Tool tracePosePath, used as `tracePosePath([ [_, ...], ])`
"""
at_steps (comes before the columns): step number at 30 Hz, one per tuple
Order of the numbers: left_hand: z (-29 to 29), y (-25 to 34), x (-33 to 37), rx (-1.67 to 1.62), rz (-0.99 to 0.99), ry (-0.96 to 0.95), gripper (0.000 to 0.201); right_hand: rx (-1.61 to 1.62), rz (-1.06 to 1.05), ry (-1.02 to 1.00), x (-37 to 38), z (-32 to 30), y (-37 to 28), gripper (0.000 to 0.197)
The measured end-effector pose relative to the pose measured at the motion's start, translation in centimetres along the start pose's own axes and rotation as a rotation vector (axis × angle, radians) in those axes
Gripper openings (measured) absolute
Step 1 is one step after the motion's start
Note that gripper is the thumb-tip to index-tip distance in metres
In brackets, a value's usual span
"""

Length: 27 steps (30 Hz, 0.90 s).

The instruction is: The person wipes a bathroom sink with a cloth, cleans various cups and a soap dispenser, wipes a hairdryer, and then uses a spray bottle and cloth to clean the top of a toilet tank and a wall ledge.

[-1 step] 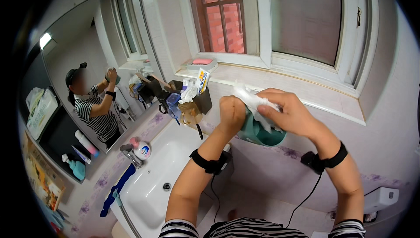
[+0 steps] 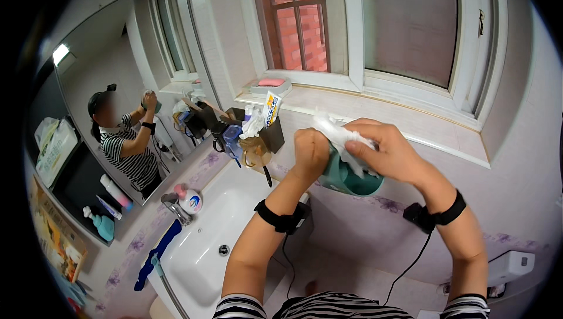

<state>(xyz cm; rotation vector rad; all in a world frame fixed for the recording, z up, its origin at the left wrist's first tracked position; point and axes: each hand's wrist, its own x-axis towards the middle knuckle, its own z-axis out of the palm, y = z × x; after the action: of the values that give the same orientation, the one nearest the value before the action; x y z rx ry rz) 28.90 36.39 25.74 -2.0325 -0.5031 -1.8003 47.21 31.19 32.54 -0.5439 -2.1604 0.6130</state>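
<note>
A translucent green cup is held up in front of the wall, just below the window ledge. My left hand is closed round its left side, fingers mostly hidden behind. With thumb and fingers, my right hand pinches a crumpled white tissue or cloth. The white material drapes over the cup's rim, and its lower end hangs at the cup's mouth. The far side of the cup is out of sight behind the hands and the white material.
Below left lies a white washbasin with a faucet and a pump bottle. A dark wall holder carries cups and a toothpaste tube. Pink soap sits on the window ledge. A mirror fills the left wall.
</note>
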Motion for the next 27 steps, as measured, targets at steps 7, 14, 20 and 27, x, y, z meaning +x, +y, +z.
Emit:
tracePosePath([
  [7,-2.0,-2.0,0.5,0.021,-0.4,0.037,0.036,0.001,0.49,-0.076,3.9,-0.2,1.0,0.027],
  [14,-1.8,-7.7,4.5,-0.258,-0.786,0.35,0.043,0.408,0.536,0.435,3.0,-2.2,6.1,0.025],
  [20,0.6,-11.6,4.1,-0.037,-0.921,0.157,0.044,0.41,0.551,0.502,1.6,-1.8,6.3,0.022],
  [27,2.5,-13.5,3.0,0.031,-0.891,0.154,0.038,0.45,0.63,0.433,-0.8,-1.1,5.6,0.021],
])
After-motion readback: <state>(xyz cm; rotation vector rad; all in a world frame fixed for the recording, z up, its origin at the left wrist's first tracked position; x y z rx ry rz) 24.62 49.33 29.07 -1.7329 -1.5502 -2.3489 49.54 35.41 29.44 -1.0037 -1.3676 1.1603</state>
